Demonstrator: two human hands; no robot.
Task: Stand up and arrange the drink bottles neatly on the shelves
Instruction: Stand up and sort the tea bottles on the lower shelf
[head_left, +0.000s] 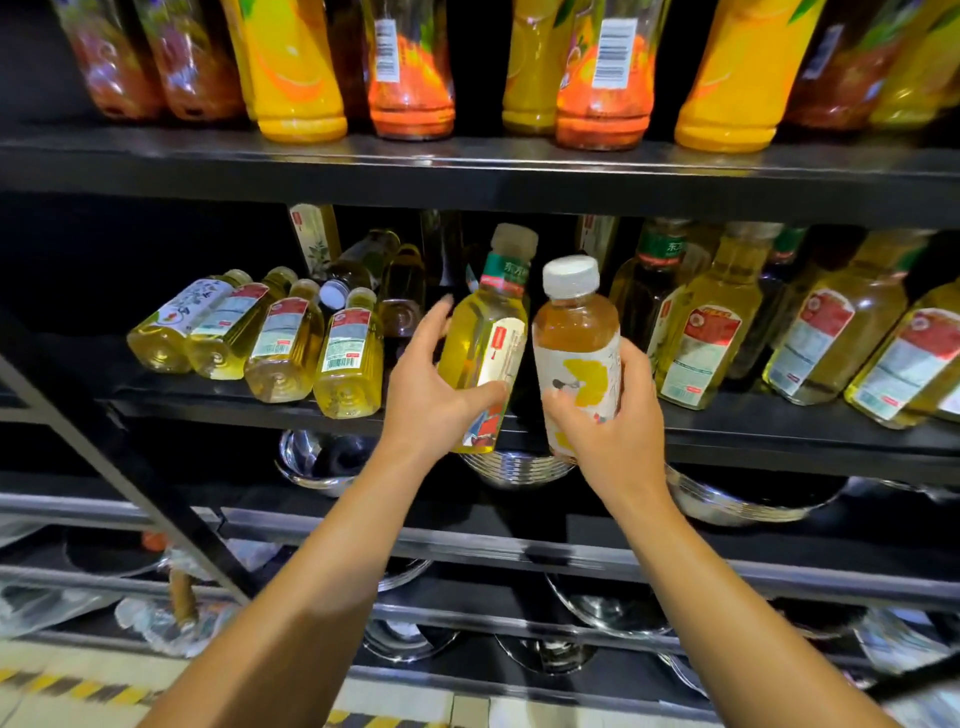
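Yellow tea bottle (480, 343) sits upright in our left hand (434, 392), fingers wrapped round it; our right hand (605, 431) clasps the amber bottle (576, 332) beside it, both just before the middle shelf (779, 436).

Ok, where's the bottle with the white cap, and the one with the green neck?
white-capped bottle (576, 332), head view, on its amber upper body.
green-necked bottle (480, 338), head view, on its yellow middle.

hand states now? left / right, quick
Left hand: grips the yellow bottle, fingers curled round it.
Right hand: grips the amber bottle with the white cap.
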